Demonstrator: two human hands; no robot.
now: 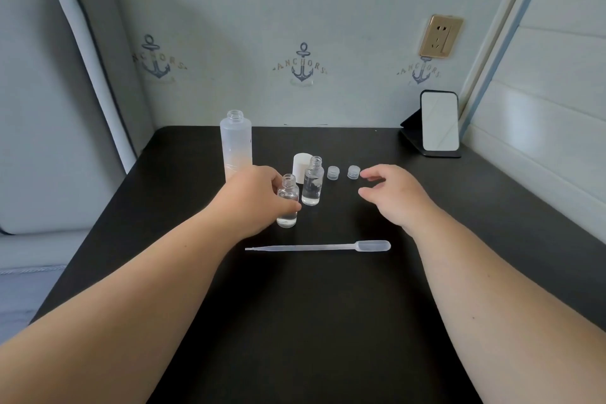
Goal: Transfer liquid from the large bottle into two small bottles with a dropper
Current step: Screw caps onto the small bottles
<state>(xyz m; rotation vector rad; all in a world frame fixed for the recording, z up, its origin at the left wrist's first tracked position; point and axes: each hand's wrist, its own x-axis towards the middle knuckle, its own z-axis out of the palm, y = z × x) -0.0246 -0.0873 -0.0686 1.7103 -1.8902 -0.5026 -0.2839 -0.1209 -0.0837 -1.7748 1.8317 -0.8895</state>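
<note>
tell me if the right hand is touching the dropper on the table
Apart. The head view shows the right hand raised near the small caps, with bare dark table plainly visible between it and the dropper lying nearer the camera.

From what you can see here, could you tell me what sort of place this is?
Probably a bedroom at home, not a lab: a padded headboard beside the dark table, anchor-print wallpaper, and a small standing mirror below a wall socket.

Black table [328, 321], frosted white large bottle [235, 144], clear small bottles [312, 185], navy anchor-print wall [302, 64], gold socket [440, 37]
</note>
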